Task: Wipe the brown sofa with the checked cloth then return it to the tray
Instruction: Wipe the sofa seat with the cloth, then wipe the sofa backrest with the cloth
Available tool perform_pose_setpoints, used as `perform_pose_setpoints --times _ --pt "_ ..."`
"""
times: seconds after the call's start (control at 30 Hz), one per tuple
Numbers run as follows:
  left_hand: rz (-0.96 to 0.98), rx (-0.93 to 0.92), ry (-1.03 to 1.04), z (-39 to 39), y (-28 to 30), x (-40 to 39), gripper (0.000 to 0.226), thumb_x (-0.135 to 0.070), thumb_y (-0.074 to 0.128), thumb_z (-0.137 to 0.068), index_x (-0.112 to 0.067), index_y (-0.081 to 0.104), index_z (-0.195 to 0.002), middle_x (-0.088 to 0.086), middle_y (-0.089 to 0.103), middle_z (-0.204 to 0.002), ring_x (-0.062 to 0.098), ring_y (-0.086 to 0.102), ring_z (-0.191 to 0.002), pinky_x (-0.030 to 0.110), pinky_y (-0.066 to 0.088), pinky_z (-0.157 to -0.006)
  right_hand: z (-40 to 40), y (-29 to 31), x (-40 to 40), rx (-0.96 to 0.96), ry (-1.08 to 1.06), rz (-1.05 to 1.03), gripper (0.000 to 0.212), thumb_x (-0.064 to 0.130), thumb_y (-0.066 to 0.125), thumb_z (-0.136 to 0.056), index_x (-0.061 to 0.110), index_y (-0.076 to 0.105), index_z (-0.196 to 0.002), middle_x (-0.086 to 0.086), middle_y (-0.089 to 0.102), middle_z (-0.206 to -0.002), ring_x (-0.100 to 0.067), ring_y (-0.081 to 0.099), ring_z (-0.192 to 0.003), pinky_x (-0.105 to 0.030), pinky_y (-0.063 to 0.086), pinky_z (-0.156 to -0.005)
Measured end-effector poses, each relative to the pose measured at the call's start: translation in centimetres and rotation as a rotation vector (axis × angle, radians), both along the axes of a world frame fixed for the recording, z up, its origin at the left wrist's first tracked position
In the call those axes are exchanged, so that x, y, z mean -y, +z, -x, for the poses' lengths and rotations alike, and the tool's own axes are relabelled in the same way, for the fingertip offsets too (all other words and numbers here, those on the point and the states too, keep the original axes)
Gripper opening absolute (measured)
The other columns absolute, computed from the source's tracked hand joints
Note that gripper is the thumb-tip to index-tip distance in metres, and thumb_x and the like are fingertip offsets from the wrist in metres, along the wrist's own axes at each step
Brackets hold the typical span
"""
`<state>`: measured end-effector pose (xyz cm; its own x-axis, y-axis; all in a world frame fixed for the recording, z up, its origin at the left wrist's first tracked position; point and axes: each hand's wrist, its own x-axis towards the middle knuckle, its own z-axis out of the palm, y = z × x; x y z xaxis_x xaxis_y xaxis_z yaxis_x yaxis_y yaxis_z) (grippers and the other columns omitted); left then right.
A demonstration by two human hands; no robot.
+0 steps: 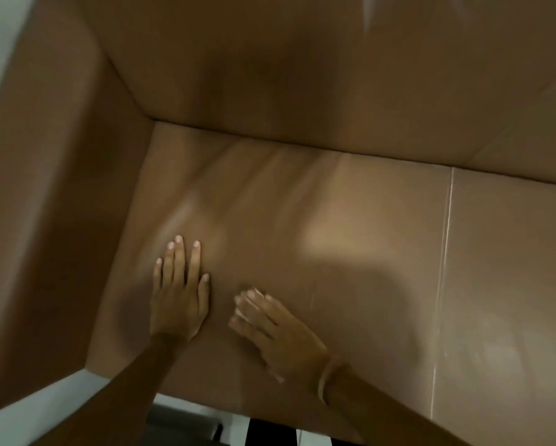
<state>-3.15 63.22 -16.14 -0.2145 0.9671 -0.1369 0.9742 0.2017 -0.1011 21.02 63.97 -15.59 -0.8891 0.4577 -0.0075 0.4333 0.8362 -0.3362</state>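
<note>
Brown leather lies under both hands. The left hand (178, 297) is spread flat, palm down, fingers straight and close together, pressed on the seat of the brown sofa (350, 239) with nothing in it. The right hand (270, 326) is just beside it, also palm down on the seat, its fingers blurred by motion; pale bits show at its fingertips and under the heel of the palm, which may be the checked cloth, but I cannot tell for certain, nor how far the fingers are opened. A thin bangle (326, 378) circles the right wrist. The seat runs with its long axis left to right, the backrest rising beyond the hands and the armrest (45, 220) standing at the left. A pale seam (444, 262) crosses the seat cushion well to the right of the hands. No writing or label can be read anywhere
</note>
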Motion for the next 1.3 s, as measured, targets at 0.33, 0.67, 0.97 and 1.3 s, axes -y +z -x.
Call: perform_pose_setpoints --times 0.33,0.67,0.97,1.3 --pt "-0.577 0.115 -0.172 -3.3 9.0 -16.5 0.058 -0.032 0.042 -0.107 -0.002 0.043 -0.156 0.024 0.031 -0.167 0.037 0.034 -0.156 0.056 0.031 -0.127 -9.1 12.1 -22.8 -0.691 -0.923 -0.206 0.062 0.011 0.033 -0.106 0.018 0.029 -0.168 0.0 0.001 -0.181 -0.052 0.018 -0.162 -0.062 0.033 -0.129" --pt "-1.076 -0.106 -0.375 -4.0 16.9 -40.4 0.069 -0.042 0.024 -0.107 -0.007 0.014 -0.165 0.026 0.033 -0.163 0.026 0.004 -0.164 0.042 -0.002 -0.134 1.1 13.3 -37.0 -0.341 -0.576 -0.9 0.056 0.014 0.046 -0.105 0.02 0.043 -0.161 -0.003 0.039 -0.169 -0.02 0.0 -0.169 -0.04 0.006 -0.137" --pt "-1.198 -0.15 -0.446 -3.9 15.4 -40.8 0.07 -0.041 0.019 -0.103 -0.014 0.008 -0.166 0.02 0.028 -0.162 0.02 -0.001 -0.164 0.043 0.003 -0.134 -6.9 14.9 -37.9 -0.531 -0.974 -0.938 0.088 0.005 0.052 -0.098 0.025 0.007 -0.17 -0.002 -0.007 -0.181 -0.021 -0.002 -0.168 -0.045 0.008 -0.137" --pt "-1.185 -0.14 -0.431 -4.0 15.5 -40.5 0.068 -0.04 0.017 -0.104 -0.012 0.007 -0.166 0.024 0.031 -0.159 0.021 -0.001 -0.164 0.043 0.002 -0.134 -12.8 11.4 -34.8 -0.133 -0.551 -0.99 0.057 0.018 0.032 -0.114 0.02 0.021 -0.169 -0.01 0.013 -0.179 -0.027 0.006 -0.169 -0.043 0.007 -0.139"
